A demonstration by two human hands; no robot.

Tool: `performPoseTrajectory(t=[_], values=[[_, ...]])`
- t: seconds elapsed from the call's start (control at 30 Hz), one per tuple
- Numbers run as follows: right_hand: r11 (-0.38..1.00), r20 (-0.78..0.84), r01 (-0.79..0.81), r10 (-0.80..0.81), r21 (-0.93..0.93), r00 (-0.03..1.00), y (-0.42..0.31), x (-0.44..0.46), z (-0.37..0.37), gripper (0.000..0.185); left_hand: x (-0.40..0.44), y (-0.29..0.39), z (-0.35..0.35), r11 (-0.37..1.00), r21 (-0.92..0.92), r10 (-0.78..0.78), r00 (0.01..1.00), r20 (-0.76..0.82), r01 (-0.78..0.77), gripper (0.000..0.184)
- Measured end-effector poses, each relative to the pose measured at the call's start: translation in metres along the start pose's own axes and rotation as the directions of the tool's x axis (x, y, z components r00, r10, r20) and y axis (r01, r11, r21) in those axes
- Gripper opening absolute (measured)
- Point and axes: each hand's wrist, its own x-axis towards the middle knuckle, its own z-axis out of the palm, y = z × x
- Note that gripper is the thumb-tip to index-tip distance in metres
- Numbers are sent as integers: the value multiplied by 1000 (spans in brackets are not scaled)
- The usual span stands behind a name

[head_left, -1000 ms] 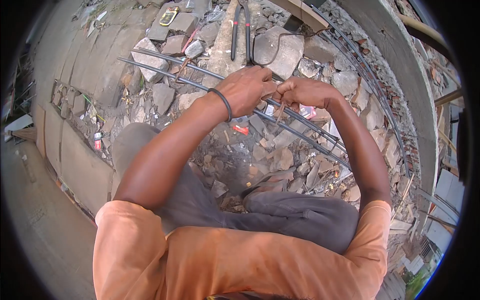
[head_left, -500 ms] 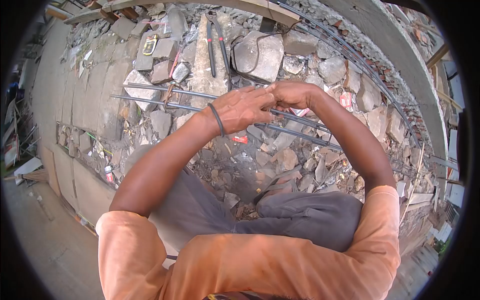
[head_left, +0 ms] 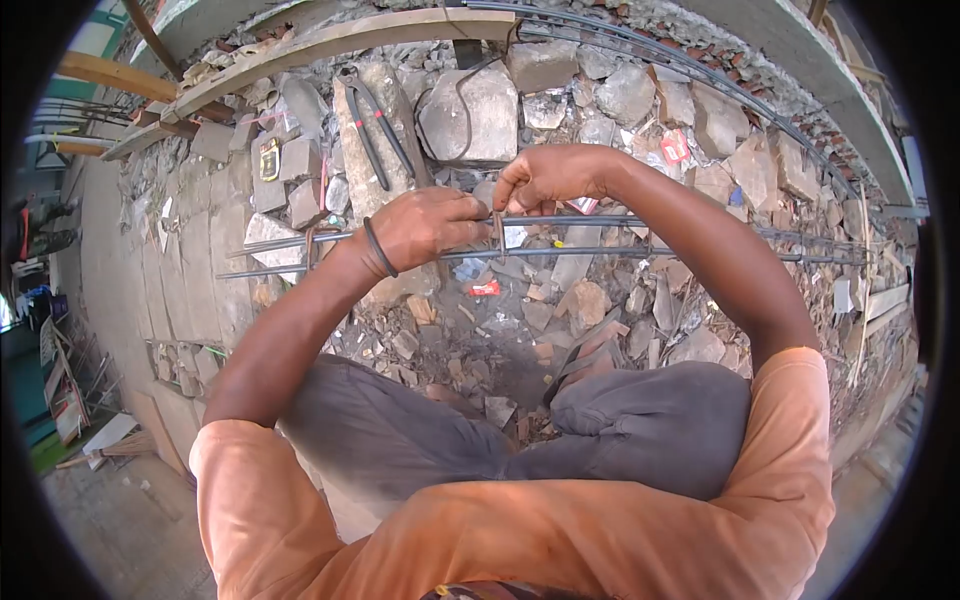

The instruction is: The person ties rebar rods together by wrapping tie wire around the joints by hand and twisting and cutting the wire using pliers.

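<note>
Two long steel bars (head_left: pixel 600 252) run side by side across the rubble, joined by small rusty ties. My left hand (head_left: pixel 425 228), with a black band at the wrist, is wrapped round the bars. Just right of it, my right hand (head_left: pixel 545 182) has its fingers bent and pinched at the top of a rusty metal stirrup (head_left: pixel 502 236) around the bars. Another rusty stirrup (head_left: pixel 309 247) sits farther left on them. Black-handled pincers with red bands (head_left: pixel 378 130) lie on a concrete slab beyond my left hand.
Broken concrete and stones cover the ground. A wooden beam (head_left: pixel 350 38) crosses the top left, and more bars (head_left: pixel 690 75) curve along the upper right wall. A yellow-black packet (head_left: pixel 269 160) and a red wrapper (head_left: pixel 484 288) lie among the debris. Folded legs are below the bars.
The view has turned, so the bars look nearly level and the pincers appear farther left. My hands have come slightly apart, showing the stirrup between them.
</note>
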Motion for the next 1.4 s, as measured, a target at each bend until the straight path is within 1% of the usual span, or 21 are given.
performPoseTrajectory(t=[0.07, 0.1, 0.17, 0.23, 0.33, 0.37, 0.47, 0.5, 0.6, 0.63, 0.7, 0.73, 0.87, 0.9, 1.0, 1.03, 1.13, 1.17, 1.2, 1.27, 1.4], values=[[969, -22, -103, 101, -225, 995, -5, -6, -6, 21, 0, 2, 8, 943, -273, -212, 976, -47, 192, 24], [965, -51, -148, 140, -217, 989, -11, -10, -5, 20, 0, 3, 9, 873, -404, -319, 947, -47, 274, 21], [979, -95, -120, 105, -168, 990, -13, -12, -2, 20, 6, 4, 7, 615, -573, -567, 809, 156, 542, 11], [976, -168, -126, 96, -175, 981, -19, -19, 3, 18, 9, 4, 9, 274, -680, -692, 631, 352, 680, 10], [896, -269, -35, -95, -442, 959, -22, -29, 9, 22, 17, 8, 2, 153, -653, -767, 506, 395, 741, 14], [881, -294, -13, -145, -474, 945, -26, -33, 13, 24, 14, 5, 9, 147, -700, -786, 512, 347, 699, 18], [849, -329, -77, -117, -523, 937, -49, -44, 28, 21, 26, 26, 5, 257, -503, -906, 387, 172, 825, 17], [820, -349, 34, -280, -571, 894, -43, -44, 35, 17, 33, 39, 4, 162, -497, -951, 270, 154, 853, 16], [860, -358, 165, -365, -483, 859, -51, -50, 36, 16, 29, 70, 37, 477, -176, -851, 402, -338, 861, 17], [872, -343, 176, -355, -456, 870, -53, -51, 36, 14, 29, 79, 46, 501, -225, -832, 392, -394, 836, 17], [891, -305, 199, -339, -409, 890, -58, -51, 33, 11, 43, 92, 69, 497, -140, -750, 343, -565, 856, 15], [845, -243, 251, -399, -472, 884, -62, -48, 32, 11, 50, 95, 79, 493, -92, -692, 326, -644, 865, 14], [665, -6, 430, -547, -611, 837, -72, -18, 20, 12, 52, 93, 70, 447, -292, -786, 216, -580, 846, 12], [626, 47, 469, -569, -623, 821, -73, -7, 13, 13, 52, 90, 75, 479, -301, -744, 200, -637, 824, 11], [935, -10, 196, -208, -297, 978, -60, 22, -4, 15, 47, 93, 79, 502, -340, -744, 198, -638, 795, 9], [999, 37, 10, -9, -31, 999, -41, 38, -12, 15, 47, 92, 79, 504, -333, -736, 194, -649, 797, 9], [893, 148, -300, 265, 336, 953, -10, 37, -13, 16, 48, 92, 82, 502, -343, -733, 181, -656, 794, 8], [827, 244, -333, 244, 453, 939, 11, 36, -17, 20, 49, 90, 81, 499, -360, -737, 167, -655, 788, 8], [832, 144, -268, 226, 486, 963, 13, 21, -15, 20, 50, 90, 81, 492, -381, -742, 148, -654, 783, 7], [845, -53, -137, 191, 517, 980, 8, -12, -6, 19, 53, 91, 80, 471, -396, -753, 126, -646, 788, 6], [991, -207, -31, 57, 130, 977, -25, -52, 11, 19, 56, 91, 77, 472, -415, -743, 98, -662, 778, 5]])
